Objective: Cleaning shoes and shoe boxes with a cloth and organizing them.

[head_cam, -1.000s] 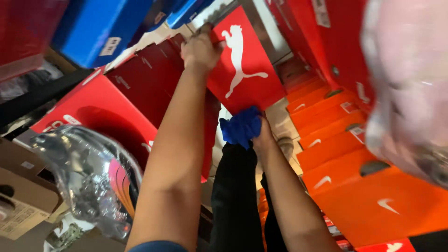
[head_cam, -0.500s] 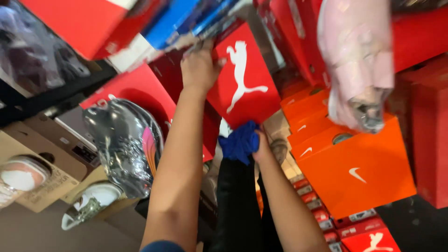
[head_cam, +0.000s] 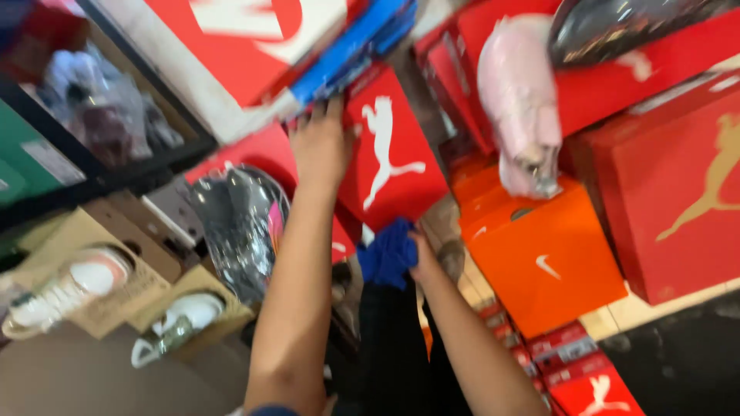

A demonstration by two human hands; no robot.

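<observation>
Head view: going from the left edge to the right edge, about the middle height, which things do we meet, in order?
White shoe in a brown box → shoe wrapped in clear plastic → left hand on a red shoebox → blue cloth → orange shoebox → large red box.

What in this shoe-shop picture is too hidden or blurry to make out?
Head view only:
- Right hand: its fingers are hidden behind the blue cloth.
- Left hand: motion blur smears its fingertips on the red shoebox.
- Pink wrapped shoe: blurred, details lost.
- Lower red boxes: cut by the bottom edge.
</observation>
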